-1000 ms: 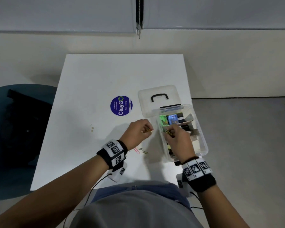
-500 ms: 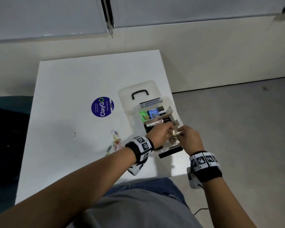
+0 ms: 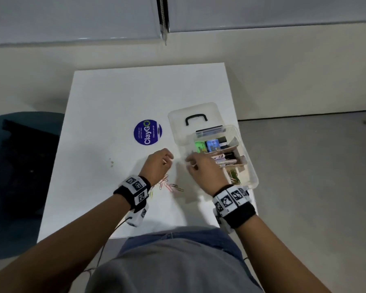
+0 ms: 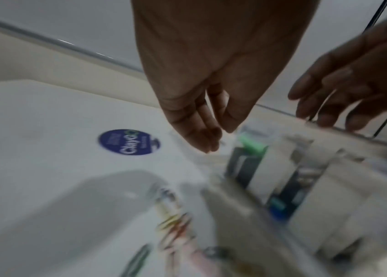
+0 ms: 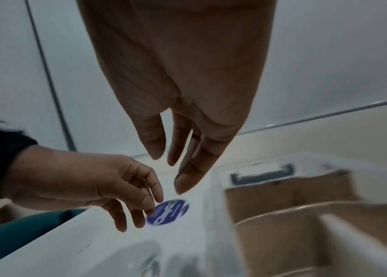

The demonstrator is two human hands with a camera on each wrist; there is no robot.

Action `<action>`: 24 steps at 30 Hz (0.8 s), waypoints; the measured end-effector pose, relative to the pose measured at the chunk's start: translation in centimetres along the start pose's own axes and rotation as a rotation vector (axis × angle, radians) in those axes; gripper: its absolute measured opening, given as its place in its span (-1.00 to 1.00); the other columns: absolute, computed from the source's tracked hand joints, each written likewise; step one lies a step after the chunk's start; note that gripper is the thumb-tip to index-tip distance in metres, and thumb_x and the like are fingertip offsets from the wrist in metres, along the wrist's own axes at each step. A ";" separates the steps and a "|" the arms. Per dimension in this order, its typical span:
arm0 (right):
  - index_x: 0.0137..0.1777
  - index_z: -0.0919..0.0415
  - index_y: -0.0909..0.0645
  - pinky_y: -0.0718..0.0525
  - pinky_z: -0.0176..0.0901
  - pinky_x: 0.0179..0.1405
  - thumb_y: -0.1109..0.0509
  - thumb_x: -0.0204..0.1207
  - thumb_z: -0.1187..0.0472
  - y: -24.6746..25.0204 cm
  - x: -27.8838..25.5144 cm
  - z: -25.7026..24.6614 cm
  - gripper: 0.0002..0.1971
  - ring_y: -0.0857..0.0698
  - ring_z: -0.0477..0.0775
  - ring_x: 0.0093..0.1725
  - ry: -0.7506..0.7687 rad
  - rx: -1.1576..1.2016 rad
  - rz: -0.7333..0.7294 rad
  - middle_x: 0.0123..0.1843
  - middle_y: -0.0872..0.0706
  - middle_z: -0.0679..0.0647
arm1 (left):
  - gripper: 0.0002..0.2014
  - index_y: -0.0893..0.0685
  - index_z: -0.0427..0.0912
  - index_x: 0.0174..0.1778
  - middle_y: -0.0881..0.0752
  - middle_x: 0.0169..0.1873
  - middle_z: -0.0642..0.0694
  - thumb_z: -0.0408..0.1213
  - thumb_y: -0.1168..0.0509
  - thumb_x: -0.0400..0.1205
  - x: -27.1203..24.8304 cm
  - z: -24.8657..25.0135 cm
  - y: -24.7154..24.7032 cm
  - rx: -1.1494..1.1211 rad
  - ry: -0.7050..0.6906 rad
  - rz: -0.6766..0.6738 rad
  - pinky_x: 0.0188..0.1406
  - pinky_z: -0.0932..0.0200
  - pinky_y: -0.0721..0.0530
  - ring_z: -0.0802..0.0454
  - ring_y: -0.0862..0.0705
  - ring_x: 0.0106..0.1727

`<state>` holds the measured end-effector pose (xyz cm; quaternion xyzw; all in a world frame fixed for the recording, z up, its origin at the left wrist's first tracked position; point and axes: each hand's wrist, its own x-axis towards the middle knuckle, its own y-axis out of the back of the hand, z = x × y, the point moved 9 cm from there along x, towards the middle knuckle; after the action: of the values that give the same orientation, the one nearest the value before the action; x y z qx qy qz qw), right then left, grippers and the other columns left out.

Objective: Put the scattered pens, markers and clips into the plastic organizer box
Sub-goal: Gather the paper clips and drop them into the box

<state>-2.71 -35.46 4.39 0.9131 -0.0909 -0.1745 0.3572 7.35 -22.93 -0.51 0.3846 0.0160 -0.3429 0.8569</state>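
The clear plastic organizer box stands open at the table's right edge, with pens, markers and small coloured boxes between cardboard dividers. A heap of clips lies in its near compartment. Several coloured paper clips lie loose on the table, blurred in the left wrist view as clips. My left hand hovers just beyond them, fingers relaxed and holding nothing. My right hand hangs at the box's left rim, fingers loose and empty.
The box's lid with a black handle lies flat behind the box. A round blue sticker is on the white table. A dark teal chair stands to the left; floor drops off right of the box.
Half a second ago both hands were together over the box's near compartment. They have since pulled back left to the table beside the box and hold nothing.
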 end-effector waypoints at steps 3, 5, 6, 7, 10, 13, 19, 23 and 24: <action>0.30 0.21 -0.56 -0.63 0.01 0.15 -0.34 0.56 0.26 -6.6 1.3 -1.0 -0.69 -0.67 0.22 0.15 -0.016 -0.117 -0.203 0.20 -0.62 0.19 | -0.76 -0.58 -0.15 0.11 -0.64 0.01 -0.11 -0.24 -0.41 0.56 -1.3 -6.8 -0.4 0.232 0.169 -0.106 0.08 0.02 -0.63 -0.12 -0.68 0.08; 0.35 0.24 -0.47 -0.60 0.07 0.18 -0.30 0.60 0.23 -10.6 1.8 -0.5 -0.66 -0.64 0.30 0.24 -0.065 -0.237 -0.324 0.27 -0.57 0.24 | -0.58 -0.51 -0.22 0.23 -0.59 0.17 -0.21 -0.13 -0.44 0.55 -2.4 -10.2 -1.2 0.358 0.275 -0.188 0.17 -0.04 -0.61 -0.19 -0.64 0.21; 0.37 0.27 -0.43 -0.58 0.09 0.20 -0.27 0.64 0.20 -12.2 1.9 0.1 -0.66 -0.63 0.34 0.28 -0.104 -0.277 -0.367 0.31 -0.54 0.28 | -0.49 -0.48 -0.26 0.28 -0.56 0.23 -0.25 -0.07 -0.46 0.54 -2.9 -11.4 -1.8 0.402 0.322 -0.225 0.19 -0.07 -0.61 -0.22 -0.63 0.24; 0.39 0.31 -0.39 -0.57 0.12 0.22 -0.24 0.67 0.16 -13.3 2.0 0.9 -0.64 -0.61 0.37 0.31 -0.159 -0.295 -0.393 0.35 -0.51 0.32 | -0.41 -0.44 -0.28 0.31 -0.54 0.26 -0.27 -0.03 -0.48 0.51 -3.3 -12.4 -2.3 0.427 0.358 -0.250 0.19 -0.09 -0.62 -0.25 -0.62 0.25; 0.40 0.34 -0.37 -0.58 0.15 0.22 -0.21 0.69 0.01 -15.0 2.1 3.2 -0.56 -0.62 0.38 0.29 -0.275 -0.316 -0.397 0.36 -0.50 0.35 | -0.41 -0.40 -0.31 0.33 -0.51 0.29 -0.31 -0.16 -0.50 0.51 -3.7 -13.3 -4.1 0.471 0.333 -0.298 0.19 -0.10 -0.62 -0.29 -0.63 0.25; 0.42 0.35 -0.33 -0.59 0.15 0.20 -0.24 0.67 0.10 -15.6 2.3 4.3 -0.57 -0.63 0.39 0.27 -0.277 -0.343 -0.396 0.36 -0.48 0.36 | -0.63 -0.44 -0.33 0.28 -0.56 0.27 -0.34 -0.36 -0.35 0.60 -3.3 -13.3 -5.5 0.503 0.228 -0.326 0.14 -0.08 -0.59 -0.30 -0.63 0.23; 0.46 0.41 -0.31 -0.59 0.07 0.32 -0.35 0.56 0.24 -14.6 3.9 5.2 -0.48 -0.60 0.35 0.34 -0.290 -0.296 -0.284 0.40 -0.45 0.35 | -0.76 -0.52 -0.31 0.19 -0.66 0.16 -0.31 -0.34 -0.28 0.64 -1.4 -13.8 -3.5 0.425 0.290 -0.238 0.07 -0.07 -0.61 -0.29 -0.66 0.16; 0.38 0.35 -0.37 -0.58 0.07 0.22 -0.31 0.53 0.13 -16.3 4.9 4.2 -0.52 -0.54 0.32 0.30 -0.202 -0.299 -0.281 0.30 -0.48 0.29 | -0.70 -0.51 -0.31 0.22 -0.61 0.19 -0.30 -0.38 -0.35 0.60 1.0 -12.4 -2.6 0.354 0.215 -0.166 0.13 -0.07 -0.60 -0.27 -0.63 0.20; 0.38 0.34 -0.37 -0.54 0.08 0.24 -0.29 0.53 0.11 -16.8 4.8 3.9 -0.52 -0.50 0.32 0.31 -0.191 -0.315 -0.293 0.30 -0.47 0.27 | -0.59 -0.48 -0.30 0.28 -0.57 0.23 -0.29 -0.36 -0.43 0.55 1.5 -12.0 -2.8 0.319 0.179 -0.182 0.18 -0.06 -0.59 -0.26 -0.62 0.23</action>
<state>0.96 -27.08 -10.99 0.8287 0.0377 -0.3224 0.4561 9.68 -17.10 -11.25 0.5413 0.0722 -0.3818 0.7456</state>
